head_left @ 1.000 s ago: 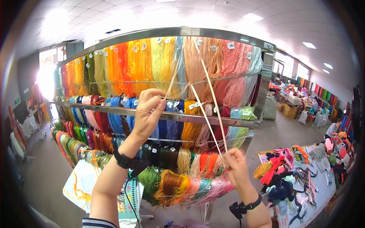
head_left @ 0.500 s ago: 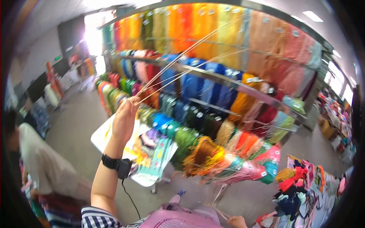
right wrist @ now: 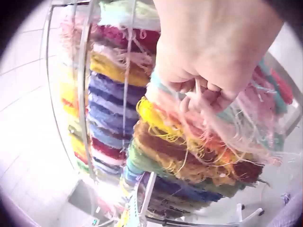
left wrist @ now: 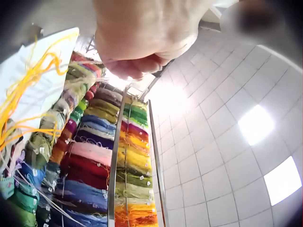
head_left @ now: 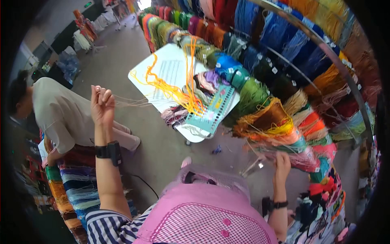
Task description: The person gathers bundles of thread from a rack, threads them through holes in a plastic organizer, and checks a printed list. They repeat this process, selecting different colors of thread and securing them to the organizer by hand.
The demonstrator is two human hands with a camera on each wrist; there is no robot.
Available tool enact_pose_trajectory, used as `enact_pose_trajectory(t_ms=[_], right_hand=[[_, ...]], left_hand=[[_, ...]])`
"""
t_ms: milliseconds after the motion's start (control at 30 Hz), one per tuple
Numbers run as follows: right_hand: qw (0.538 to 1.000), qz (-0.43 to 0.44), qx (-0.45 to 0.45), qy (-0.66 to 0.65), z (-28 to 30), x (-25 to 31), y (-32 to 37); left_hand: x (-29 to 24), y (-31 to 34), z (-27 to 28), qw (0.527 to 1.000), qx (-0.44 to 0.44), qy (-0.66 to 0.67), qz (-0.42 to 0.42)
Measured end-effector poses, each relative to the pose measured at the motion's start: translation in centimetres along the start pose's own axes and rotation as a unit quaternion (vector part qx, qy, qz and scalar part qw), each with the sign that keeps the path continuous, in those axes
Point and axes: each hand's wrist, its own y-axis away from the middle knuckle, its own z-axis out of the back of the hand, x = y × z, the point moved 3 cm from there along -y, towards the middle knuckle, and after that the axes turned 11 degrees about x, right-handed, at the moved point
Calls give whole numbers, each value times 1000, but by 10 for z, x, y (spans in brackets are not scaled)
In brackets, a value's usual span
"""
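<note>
Yarn rack backdrop; left hand aloft, pinching pale threads.

A yarn workshop was pictured: a tall metal rack was hung with tagged skeins in many colours, more bundles were stacked beside a bent-over worker, and a panel-lit tiled ceiling was seen overhead.

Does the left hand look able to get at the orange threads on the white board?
Probably not yet: nothing blocks the way, but the left hand is held apart from the white board with the orange threads, and it is pinching pale strands.
</note>
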Motion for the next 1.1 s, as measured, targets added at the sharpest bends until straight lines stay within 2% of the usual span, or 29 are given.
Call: enact_pose_trajectory(t_ms=[33, 100, 167, 233, 300, 333, 367, 400, 500, 533, 567, 600, 667, 733, 833, 867, 933, 1033, 1100], right_hand=[[999, 7, 23, 40, -21, 4, -13], [984, 75, 89, 136, -74, 10, -37], [982, 53, 178, 34, -134, 9, -52], [969, 95, 222, 46, -188, 20, -58], [964, 15, 250, 89, -230, 27, -59], [964, 6, 248, 92, -248, 26, -60], [954, 8, 285, 90, -265, 25, -60], [942, 10, 323, 88, -280, 22, -59], [949, -33, 311, 33, -306, -6, -68], [959, -40, 258, 113, -313, -3, -71], [959, -46, 257, 114, -316, -7, -73], [962, -32, 238, 132, -318, -11, -75], [964, -22, 219, 147, -322, -15, -76], [951, 63, 188, 237, -325, -7, -74], [945, 72, 188, 256, -326, -2, -71], [945, 70, 187, 258, -326, -3, -70], [933, 140, 163, 287, -327, -2, -70], [914, 186, 168, 320, -325, 5, -63], [915, 170, 175, 322, -321, 16, -56]], left_hand=[[6, 1, -16, 999, -20, -26, 32], [36, 6, -25, 995, -44, -49, 76], [79, 17, -20, 945, -122, -182, 244], [117, 24, 3, 923, -125, -185, 312], [152, 33, 4, 877, -98, -249, 398], [169, 37, 3, 852, -90, -244, 454], [183, 43, 3, 824, -81, -237, 508], [195, 47, 7, 822, -83, -230, 515], [222, 57, 22, 798, -105, -238, 543], [228, 57, 25, 809, -82, -238, 531], [230, 59, 24, 820, -61, -242, 515], [230, 59, 24, 833, -69, -259, 484], [228, 57, 24, 824, -62, -264, 497], [227, 57, 25, 816, -53, -268, 509], [225, 51, 26, 826, -85, -265, 490], [224, 50, 24, 813, -70, -256, 519], [221, 47, 21, 798, -54, -246, 548], [222, 45, 15, 800, -32, -224, 555], [223, 43, 10, 825, -5, -206, 527]])
